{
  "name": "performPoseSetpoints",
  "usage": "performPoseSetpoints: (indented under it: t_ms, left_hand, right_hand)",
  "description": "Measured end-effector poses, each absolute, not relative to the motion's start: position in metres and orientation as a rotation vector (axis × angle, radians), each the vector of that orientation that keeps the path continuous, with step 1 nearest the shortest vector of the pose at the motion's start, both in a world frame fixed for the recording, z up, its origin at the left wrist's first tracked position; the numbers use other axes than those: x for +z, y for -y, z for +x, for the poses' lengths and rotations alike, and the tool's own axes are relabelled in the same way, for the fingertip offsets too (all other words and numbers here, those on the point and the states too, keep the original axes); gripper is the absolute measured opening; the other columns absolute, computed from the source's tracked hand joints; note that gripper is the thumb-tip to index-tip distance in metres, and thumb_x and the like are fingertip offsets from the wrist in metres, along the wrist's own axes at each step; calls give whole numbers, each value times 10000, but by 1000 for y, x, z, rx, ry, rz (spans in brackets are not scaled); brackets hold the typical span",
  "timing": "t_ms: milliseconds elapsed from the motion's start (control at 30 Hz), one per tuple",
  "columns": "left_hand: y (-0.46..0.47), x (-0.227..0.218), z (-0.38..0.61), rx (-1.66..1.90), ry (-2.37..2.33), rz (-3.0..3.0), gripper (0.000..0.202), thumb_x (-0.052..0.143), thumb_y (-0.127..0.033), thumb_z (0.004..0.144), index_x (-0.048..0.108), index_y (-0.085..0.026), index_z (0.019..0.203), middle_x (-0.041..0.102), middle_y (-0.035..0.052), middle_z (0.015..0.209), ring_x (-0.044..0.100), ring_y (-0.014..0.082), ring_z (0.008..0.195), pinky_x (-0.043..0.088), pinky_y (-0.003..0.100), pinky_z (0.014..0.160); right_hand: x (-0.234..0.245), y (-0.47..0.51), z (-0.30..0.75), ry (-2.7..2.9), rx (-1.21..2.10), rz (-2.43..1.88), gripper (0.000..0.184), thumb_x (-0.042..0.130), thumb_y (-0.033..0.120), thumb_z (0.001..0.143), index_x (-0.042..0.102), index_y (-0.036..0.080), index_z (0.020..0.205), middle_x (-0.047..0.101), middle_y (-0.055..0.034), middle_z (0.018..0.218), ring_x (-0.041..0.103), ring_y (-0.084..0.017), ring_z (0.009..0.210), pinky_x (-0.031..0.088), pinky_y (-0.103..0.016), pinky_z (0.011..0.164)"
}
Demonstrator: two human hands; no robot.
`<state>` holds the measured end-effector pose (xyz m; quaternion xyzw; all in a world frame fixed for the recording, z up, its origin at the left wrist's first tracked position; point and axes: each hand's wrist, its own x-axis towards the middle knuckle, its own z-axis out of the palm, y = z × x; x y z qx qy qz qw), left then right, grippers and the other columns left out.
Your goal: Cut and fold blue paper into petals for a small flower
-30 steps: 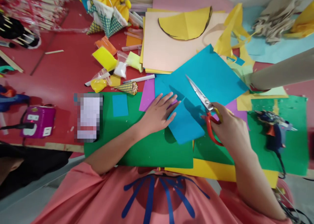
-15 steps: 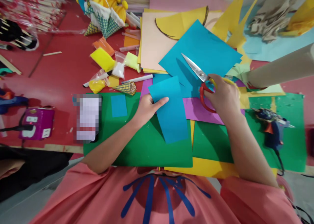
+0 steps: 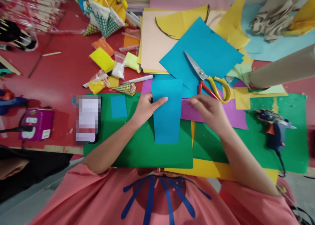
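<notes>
My left hand (image 3: 147, 108) grips a blue paper strip (image 3: 167, 120) by its left edge, thumb on top and the other fingers behind it. The strip is upright over a green sheet (image 3: 133, 149). To its right, my right hand (image 3: 210, 111) is empty, its fingers loosely bent and apart from the paper. Just beyond those fingers lie scissors (image 3: 202, 75) with red and yellow handles, blades nearly closed, on a larger blue sheet (image 3: 201, 41). Under the right hand shows a purple sheet (image 3: 236, 113). A small blue paper piece (image 3: 118, 106) lies left of my left hand.
A phone (image 3: 88, 120) lies at the left, near a purple box (image 3: 36, 123). At the right are a glue gun (image 3: 278, 133) and a pale tube (image 3: 283, 67). Behind are clay packets (image 3: 102, 59), a marker (image 3: 137, 79), a small patterned cone (image 3: 125, 88) and a yellow cut-out (image 3: 182, 21).
My right hand has let go of the scissors, leaving them on the blue sheet, and moved left and nearer to me. The blue strip in my left hand has turned from slanted to upright.
</notes>
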<state>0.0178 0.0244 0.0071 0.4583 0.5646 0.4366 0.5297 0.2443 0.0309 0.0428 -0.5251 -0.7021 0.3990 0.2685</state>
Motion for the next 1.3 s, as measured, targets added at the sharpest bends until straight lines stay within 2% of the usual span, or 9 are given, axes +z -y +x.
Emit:
performPoseSetpoints:
  t_ms: [167,267,400,500,733,867,967,1067,1300]
  left_hand:
    - [-24,3,18,1079,-1392,1178,338,716,-481,693,651,-149,706,654,1,657,574,111,566,455,230,534]
    - [-27,5,17,1150,-1401,1224,321,692,-479,727,638,-162,727,651,1,689,595,117,615,471,237,579]
    - [-34,17,10,1454,-1255,1327,260,651,-364,798,585,-253,1024,657,9,1023,634,150,904,508,285,778]
    - [-36,29,1,1607,-1177,1378,43,539,-238,859,568,-248,890,646,-6,930,633,136,839,515,303,778]
    - [-18,43,-8,1028,-1212,1825,195,411,-109,825,522,-184,682,668,10,814,631,136,783,523,285,736]
    - [1,30,-1,452,-1011,2389,243,432,-155,883,620,-185,1034,607,64,1272,545,203,1196,412,401,1034]
    - [13,17,0,283,-1033,2613,349,443,-263,923,534,-209,1255,536,56,1370,499,217,1259,308,467,1112]
    - [19,13,-3,220,-1074,2678,381,446,-332,929,529,-207,1280,525,70,1377,493,229,1257,374,430,1058]
    - [23,14,-6,258,-1073,2775,312,493,-323,915,597,-220,1190,633,70,1217,593,219,1074,469,366,906]
  right_hand:
    - [29,-7,224,1668,1670,-1259,261,635,401,803,552,169,890,566,4,724,537,-115,620,443,-243,560]
    - [23,-5,226,1623,1633,-1277,279,632,352,802,543,163,986,558,21,694,511,-97,573,435,-233,537]
    - [30,-14,244,1758,1395,-1363,289,569,326,842,591,153,1073,623,-19,781,562,-120,629,467,-253,570]
    - [38,-23,264,1969,1304,-1402,291,517,313,871,645,159,1082,690,-63,931,639,-182,789,513,-298,676]
    - [33,-35,280,2435,1167,-1337,322,442,258,900,670,173,1110,704,-82,1104,666,-249,970,530,-370,826]
    - [33,-37,276,2507,1049,-1356,312,466,237,895,657,172,1134,718,-80,1052,677,-224,883,532,-336,752]
    - [38,-38,275,2467,1013,-1402,293,500,261,888,658,173,1119,724,-67,901,658,-180,710,506,-284,624]
    - [42,-39,277,2387,948,-1443,290,484,295,906,653,168,1104,709,-71,893,640,-169,693,492,-270,609]
    - [39,-27,273,2280,507,-1442,234,477,240,908,644,176,1059,673,-120,1078,634,-255,988,508,-386,839]
